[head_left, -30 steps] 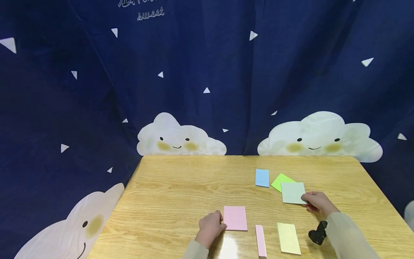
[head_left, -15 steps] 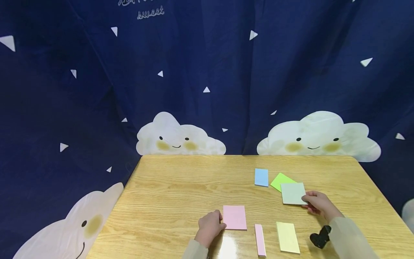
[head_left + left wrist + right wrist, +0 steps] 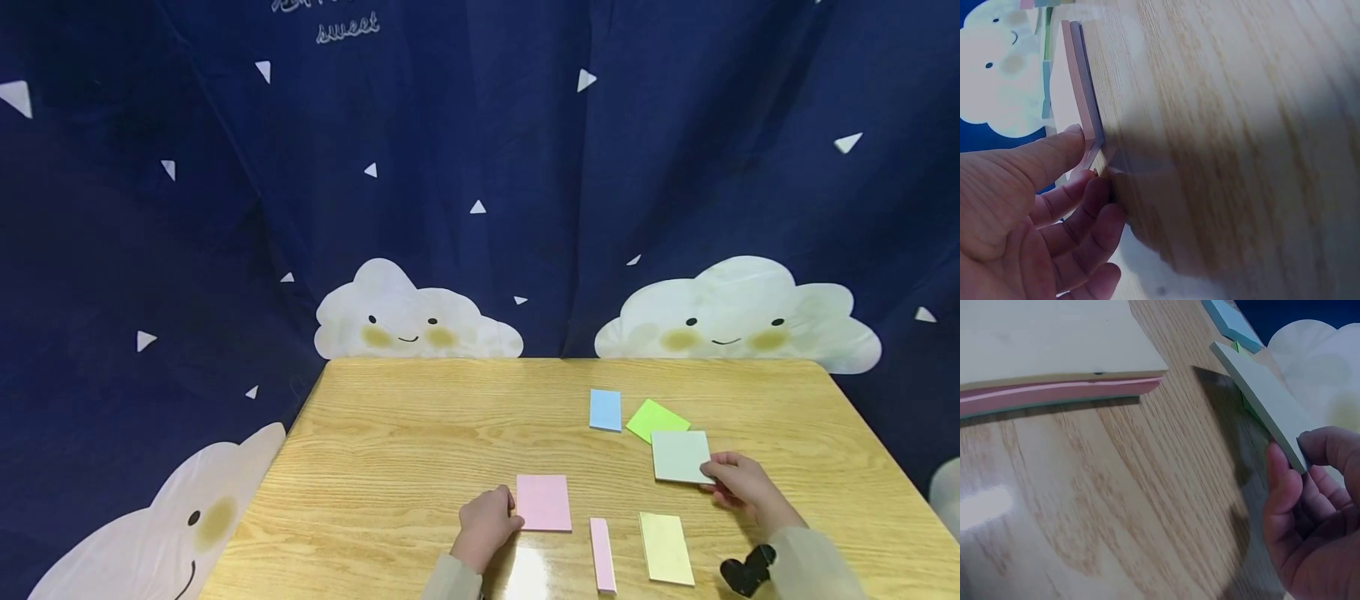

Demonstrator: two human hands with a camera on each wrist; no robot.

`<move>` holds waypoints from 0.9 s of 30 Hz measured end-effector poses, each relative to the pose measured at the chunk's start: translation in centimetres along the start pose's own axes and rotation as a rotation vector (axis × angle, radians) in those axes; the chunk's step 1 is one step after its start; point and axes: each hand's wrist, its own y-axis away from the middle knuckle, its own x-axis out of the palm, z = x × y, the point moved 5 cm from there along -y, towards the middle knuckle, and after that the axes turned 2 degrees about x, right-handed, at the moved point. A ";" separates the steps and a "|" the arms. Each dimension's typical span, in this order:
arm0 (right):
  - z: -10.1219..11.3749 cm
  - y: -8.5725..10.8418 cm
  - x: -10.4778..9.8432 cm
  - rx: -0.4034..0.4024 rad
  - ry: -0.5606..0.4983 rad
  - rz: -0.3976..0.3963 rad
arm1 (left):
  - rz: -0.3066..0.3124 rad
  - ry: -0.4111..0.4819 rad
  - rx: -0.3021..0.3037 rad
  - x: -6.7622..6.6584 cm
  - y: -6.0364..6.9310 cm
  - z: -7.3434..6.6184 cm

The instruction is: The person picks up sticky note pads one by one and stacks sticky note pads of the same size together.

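Note:
My right hand [image 3: 738, 485] pinches the right corner of a pale green sticky note pad [image 3: 680, 457] between thumb and fingers. In the right wrist view this pad [image 3: 1266, 394] is tilted and raised off the wood, with a shadow beside it. Just behind it a bright green sticky note pad [image 3: 657, 420] lies turned at an angle, partly covered. At the near left corner of a square pink sticky note pad [image 3: 543, 502] is my left hand [image 3: 486, 525]. The left wrist view has its thumb [image 3: 1063, 150] on the pad's top and a fingertip at its lower edge.
A blue sticky note pad [image 3: 605, 410] lies toward the back of the wooden table [image 3: 405, 433]. Nearer are a narrow pink pad [image 3: 603, 556] and a yellow pad [image 3: 667, 548], which shows pink layers below in the right wrist view. A dark blue curtain [image 3: 450, 125] hangs behind.
The right hand has brought the pale green pad slightly nearer to me, uncovering more of the bright green one. My left hand stays at the pink pad.

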 end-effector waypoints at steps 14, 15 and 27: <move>0.9 1.5 0.8 -0.021 -0.005 0.007 | 0.000 0.010 0.001 0.0 0.1 -0.1; 1.0 1.6 0.9 -0.019 -0.008 0.006 | 0.002 0.010 0.001 0.0 0.1 -0.1; 2.3 2.5 1.6 -0.046 -0.013 -0.010 | -0.004 0.012 0.005 -0.2 0.2 -0.1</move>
